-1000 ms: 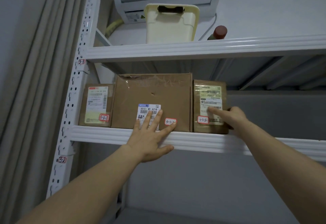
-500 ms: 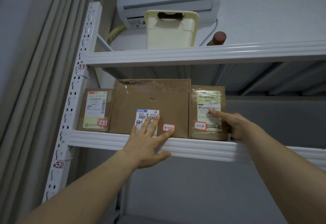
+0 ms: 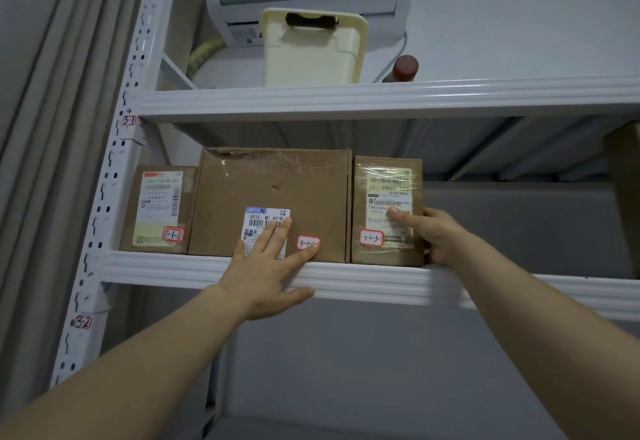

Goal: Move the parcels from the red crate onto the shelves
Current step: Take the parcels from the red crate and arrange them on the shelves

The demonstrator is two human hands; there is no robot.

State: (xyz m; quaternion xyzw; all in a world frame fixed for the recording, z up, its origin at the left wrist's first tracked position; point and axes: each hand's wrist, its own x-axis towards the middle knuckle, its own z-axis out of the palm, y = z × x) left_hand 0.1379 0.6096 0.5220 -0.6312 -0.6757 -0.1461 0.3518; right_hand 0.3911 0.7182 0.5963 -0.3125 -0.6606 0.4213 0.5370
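cardboard, three times over: the left parcel (image 3: 156, 211), the middle parcel (image 3: 270, 183) and the right parcel (image 3: 384, 256) stand close side by side on the white shelf (image 3: 381, 283). the left hand (image 3: 266, 266) lies flat with straight fingers on the middle parcel's front label, covering part of its print, with the thumb on the shelf's lip. the right hand (image 3: 440, 235) holds the right parcel at its right front corner, one digit pressed on the label and the other fingers hidden round the side. a brown shape (image 3: 623, 197) is cut off at the frame's right edge.
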